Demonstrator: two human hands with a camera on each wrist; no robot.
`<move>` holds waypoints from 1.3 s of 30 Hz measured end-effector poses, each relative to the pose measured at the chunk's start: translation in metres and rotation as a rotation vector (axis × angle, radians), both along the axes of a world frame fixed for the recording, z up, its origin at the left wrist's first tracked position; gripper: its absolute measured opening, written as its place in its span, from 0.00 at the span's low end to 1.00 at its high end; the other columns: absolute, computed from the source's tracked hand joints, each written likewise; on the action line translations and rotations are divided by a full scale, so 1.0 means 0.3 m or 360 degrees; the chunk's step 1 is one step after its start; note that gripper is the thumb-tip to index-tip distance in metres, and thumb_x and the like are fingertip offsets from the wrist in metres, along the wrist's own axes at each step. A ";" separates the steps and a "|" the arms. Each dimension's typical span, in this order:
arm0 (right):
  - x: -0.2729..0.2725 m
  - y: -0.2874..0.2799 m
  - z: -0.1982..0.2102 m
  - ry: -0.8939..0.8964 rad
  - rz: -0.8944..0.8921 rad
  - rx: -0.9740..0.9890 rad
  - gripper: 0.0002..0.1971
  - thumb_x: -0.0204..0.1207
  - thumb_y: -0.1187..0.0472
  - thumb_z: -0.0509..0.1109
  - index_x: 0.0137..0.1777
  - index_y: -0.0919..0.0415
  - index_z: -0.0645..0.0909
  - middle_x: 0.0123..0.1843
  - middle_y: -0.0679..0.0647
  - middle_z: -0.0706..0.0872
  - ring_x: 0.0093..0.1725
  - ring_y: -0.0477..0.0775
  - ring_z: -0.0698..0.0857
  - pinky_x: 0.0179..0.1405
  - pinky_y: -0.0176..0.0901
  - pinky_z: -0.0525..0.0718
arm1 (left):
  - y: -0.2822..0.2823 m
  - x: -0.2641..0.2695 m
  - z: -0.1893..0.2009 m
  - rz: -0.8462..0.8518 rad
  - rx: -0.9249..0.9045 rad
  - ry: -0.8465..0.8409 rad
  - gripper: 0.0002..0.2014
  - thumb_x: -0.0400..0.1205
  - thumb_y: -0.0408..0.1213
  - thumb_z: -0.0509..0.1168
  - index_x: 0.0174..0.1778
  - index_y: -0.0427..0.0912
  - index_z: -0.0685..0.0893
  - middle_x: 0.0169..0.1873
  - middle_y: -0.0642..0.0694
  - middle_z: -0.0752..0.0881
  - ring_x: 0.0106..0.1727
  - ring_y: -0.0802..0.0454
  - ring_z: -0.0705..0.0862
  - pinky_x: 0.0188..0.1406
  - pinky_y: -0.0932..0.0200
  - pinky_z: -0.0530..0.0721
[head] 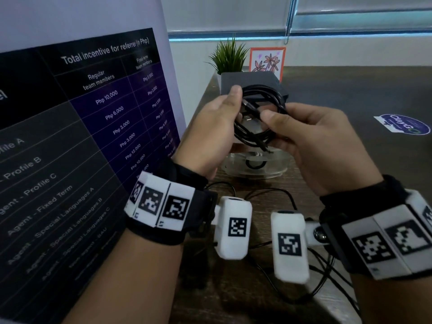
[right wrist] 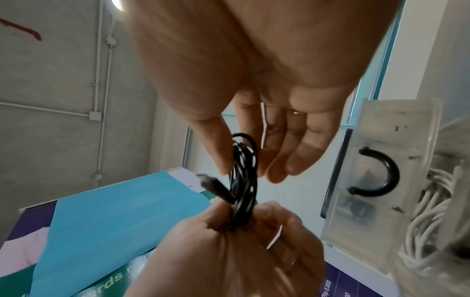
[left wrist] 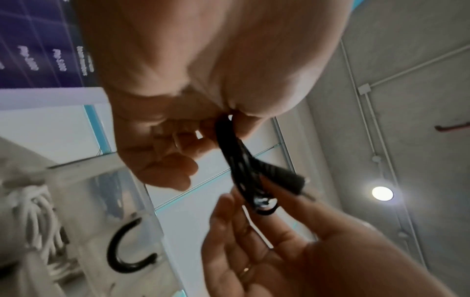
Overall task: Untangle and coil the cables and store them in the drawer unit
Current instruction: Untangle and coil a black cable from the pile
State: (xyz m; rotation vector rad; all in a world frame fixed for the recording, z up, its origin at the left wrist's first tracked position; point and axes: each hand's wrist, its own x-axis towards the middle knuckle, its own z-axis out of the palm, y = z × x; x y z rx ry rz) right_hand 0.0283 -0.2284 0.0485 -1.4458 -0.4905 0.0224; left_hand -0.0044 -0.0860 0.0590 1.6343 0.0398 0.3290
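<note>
Both hands hold a coiled black cable (head: 259, 113) in the air above the clear plastic drawer (head: 256, 166), its loops standing upright. The left hand (head: 211, 132) clamps the coil's left edge; the right hand (head: 311, 141) pinches the right side, and a plug end (right wrist: 209, 183) sticks out sideways.

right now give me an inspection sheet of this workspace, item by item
surface: dark wood table, partly covered.
job's things: black cable coil held up above the clear drawer; white cable already inside.
clutter: potted plant, flower picture, round sticker.
grippers: left hand grips the coil; right hand pinches its other side.
cables: thin black cables loose on the table near the person.
surroundings: incentive poster at left, window blinds behind.
</note>
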 end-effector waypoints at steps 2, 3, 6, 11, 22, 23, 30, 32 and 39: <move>-0.001 0.002 0.001 -0.0002 0.0010 -0.0013 0.06 0.73 0.58 0.75 0.45 0.59 0.92 0.46 0.57 0.93 0.53 0.62 0.91 0.63 0.71 0.83 | 0.007 0.005 -0.003 0.0068 0.0100 0.0019 0.19 0.89 0.55 0.52 0.45 0.52 0.85 0.33 0.56 0.86 0.39 0.53 0.87 0.34 0.55 0.83; -0.001 0.002 0.001 -0.0003 0.0015 -0.0017 0.06 0.73 0.58 0.75 0.44 0.59 0.92 0.46 0.58 0.93 0.53 0.64 0.90 0.63 0.72 0.83 | 0.009 0.006 -0.003 0.0075 0.0100 0.0033 0.19 0.89 0.55 0.53 0.42 0.53 0.84 0.31 0.57 0.85 0.36 0.54 0.85 0.32 0.57 0.80; 0.006 -0.004 0.003 0.0030 0.0047 -0.0003 0.06 0.71 0.60 0.73 0.41 0.60 0.91 0.46 0.60 0.93 0.51 0.68 0.89 0.62 0.73 0.83 | 0.009 0.002 0.003 -0.0014 -0.0063 0.0072 0.23 0.88 0.55 0.56 0.30 0.53 0.84 0.25 0.56 0.83 0.25 0.56 0.78 0.27 0.59 0.76; -0.003 0.002 0.008 0.0035 0.0161 -0.0064 0.08 0.70 0.57 0.71 0.39 0.59 0.90 0.43 0.60 0.90 0.43 0.59 0.85 0.43 0.55 0.78 | 0.017 0.001 0.002 -0.0083 -0.0121 0.0086 0.20 0.88 0.54 0.56 0.35 0.49 0.81 0.27 0.47 0.80 0.21 0.54 0.76 0.23 0.60 0.73; -0.023 0.007 0.019 0.0018 0.0116 -0.0002 0.03 0.84 0.63 0.66 0.51 0.57 0.81 0.34 0.45 0.87 0.34 0.43 0.87 0.29 0.32 0.82 | 0.027 0.011 -0.015 -0.0241 -0.0008 -0.0037 0.12 0.85 0.37 0.66 0.56 0.30 0.85 0.32 0.40 0.85 0.22 0.54 0.81 0.19 0.63 0.80; -0.022 0.007 0.018 -0.0006 0.0105 -0.0056 0.03 0.81 0.64 0.69 0.50 0.55 0.80 0.35 0.44 0.86 0.35 0.41 0.85 0.29 0.30 0.80 | 0.028 0.009 -0.013 -0.0232 0.0005 -0.0048 0.13 0.84 0.36 0.67 0.57 0.28 0.84 0.34 0.38 0.86 0.23 0.54 0.82 0.21 0.63 0.82; 0.000 0.001 0.004 -0.0118 0.0012 -0.0451 0.17 0.73 0.64 0.75 0.59 0.49 0.81 0.40 0.47 0.86 0.38 0.52 0.84 0.39 0.55 0.84 | 0.051 0.014 -0.007 -0.0082 0.0027 -0.0144 0.18 0.79 0.34 0.73 0.55 0.21 0.83 0.33 0.37 0.87 0.25 0.52 0.85 0.24 0.62 0.85; 0.000 -0.003 0.004 -0.0123 0.0025 -0.0520 0.17 0.77 0.63 0.74 0.63 0.48 0.81 0.42 0.53 0.87 0.36 0.54 0.86 0.35 0.53 0.86 | 0.054 0.012 -0.004 -0.0044 0.0024 -0.0165 0.13 0.78 0.33 0.74 0.48 0.24 0.84 0.28 0.42 0.87 0.25 0.52 0.85 0.26 0.61 0.87; 0.011 -0.042 0.003 0.0150 0.0364 -0.0366 0.17 0.79 0.74 0.68 0.64 0.59 0.81 0.40 0.63 0.91 0.35 0.56 0.89 0.42 0.47 0.91 | 0.078 0.003 -0.002 -0.0008 0.0048 -0.0142 0.05 0.75 0.30 0.76 0.36 0.39 0.88 0.29 0.45 0.90 0.30 0.49 0.89 0.33 0.59 0.89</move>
